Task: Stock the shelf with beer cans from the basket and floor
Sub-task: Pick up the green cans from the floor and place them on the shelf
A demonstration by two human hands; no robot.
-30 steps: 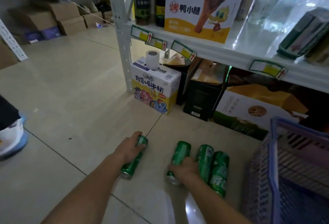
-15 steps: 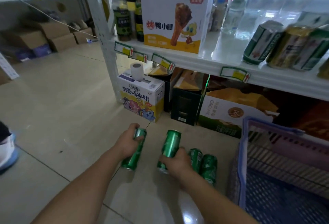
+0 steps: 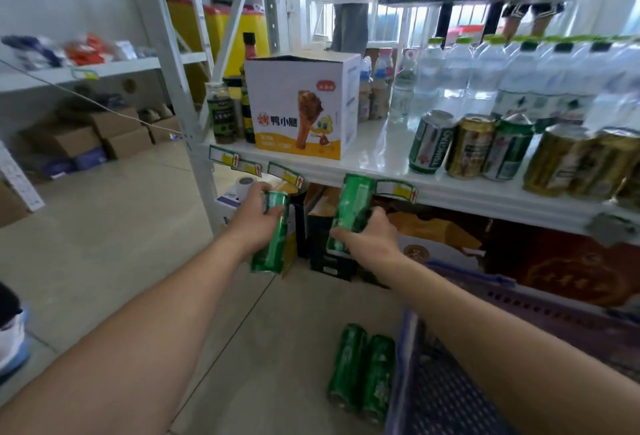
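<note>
While each hand grasps a slim green can, left hand (image 3: 258, 223) and right hand (image 3: 372, 239) raise them toward the shelf (image 3: 377, 154) above the fingers, seemingly for upright placement; two cans (image 3: 363, 369) lie below.

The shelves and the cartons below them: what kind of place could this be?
Probably a small shop or its stockroom. Price tags line the edge of the white shelf, which carries beer cans and bottled water, and a shopping basket stands on the floor.

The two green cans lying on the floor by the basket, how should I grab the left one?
Grip the left green can around its mid-body from above and its open left side; it lies flat, pressed against the second can on its right.
</note>
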